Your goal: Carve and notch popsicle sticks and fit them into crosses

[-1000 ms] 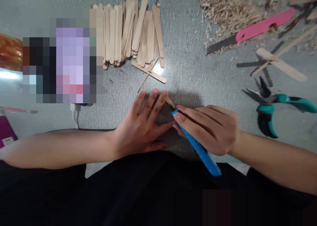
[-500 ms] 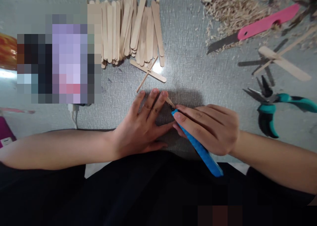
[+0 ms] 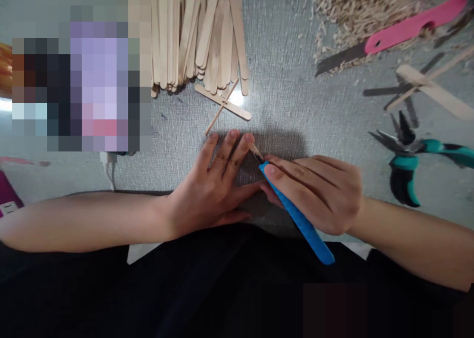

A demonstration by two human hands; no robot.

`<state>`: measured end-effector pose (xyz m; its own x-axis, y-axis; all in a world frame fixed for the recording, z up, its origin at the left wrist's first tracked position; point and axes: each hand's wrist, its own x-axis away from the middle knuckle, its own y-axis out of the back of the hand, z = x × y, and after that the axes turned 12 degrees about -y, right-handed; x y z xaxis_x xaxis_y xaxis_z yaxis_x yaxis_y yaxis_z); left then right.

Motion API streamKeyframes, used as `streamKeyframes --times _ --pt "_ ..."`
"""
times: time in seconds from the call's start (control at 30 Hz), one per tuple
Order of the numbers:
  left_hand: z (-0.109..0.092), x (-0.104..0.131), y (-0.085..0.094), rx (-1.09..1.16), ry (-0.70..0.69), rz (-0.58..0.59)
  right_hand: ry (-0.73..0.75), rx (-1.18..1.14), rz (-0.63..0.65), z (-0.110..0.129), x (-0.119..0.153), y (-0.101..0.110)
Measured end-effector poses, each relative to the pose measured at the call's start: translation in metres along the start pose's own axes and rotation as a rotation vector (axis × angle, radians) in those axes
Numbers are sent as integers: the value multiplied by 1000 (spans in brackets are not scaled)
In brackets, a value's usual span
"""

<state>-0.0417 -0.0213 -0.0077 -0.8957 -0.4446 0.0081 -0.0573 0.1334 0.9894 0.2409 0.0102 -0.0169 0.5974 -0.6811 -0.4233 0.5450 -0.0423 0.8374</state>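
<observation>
My left hand point(image 3: 218, 180) lies palm down on the table with its fingers spread. Its index fingertip rests at the end of a small wooden stick piece point(image 3: 255, 148), most of which is hidden. My right hand point(image 3: 314, 190) is closed around a blue-handled craft knife point(image 3: 301, 219), held at a slant. The knife's short dark blade touches the piece or sits right beside it; I cannot tell which. Just beyond my left fingertips is a cross-shaped assembly of a popsicle stick point(image 3: 237, 110) and a thin sliver.
Popsicle sticks point(image 3: 185, 37) are heaped at the back. Right of them lie wood shavings point(image 3: 363, 7), a pink-handled saw point(image 3: 414, 24), a larger stick propeller point(image 3: 437, 89) and teal-black pliers point(image 3: 405, 160). A blurred-out device with a white cable point(image 3: 110, 172) is at left.
The view has shifted slightly, so the surroundings sit a little differently. Both hands and the craft knife keep nearly the same pose over the stick piece.
</observation>
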Motion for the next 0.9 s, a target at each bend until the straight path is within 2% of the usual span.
streamKeyframes --times 0.23,0.6,0.9 --pt "-1 -1 0 40 10 52 26 -4 -16 1 2 0" --pt "0 -3 1 46 9 60 18 49 16 3 5 3" --pt "0 -2 0 47 16 61 17 28 -13 4 5 2"
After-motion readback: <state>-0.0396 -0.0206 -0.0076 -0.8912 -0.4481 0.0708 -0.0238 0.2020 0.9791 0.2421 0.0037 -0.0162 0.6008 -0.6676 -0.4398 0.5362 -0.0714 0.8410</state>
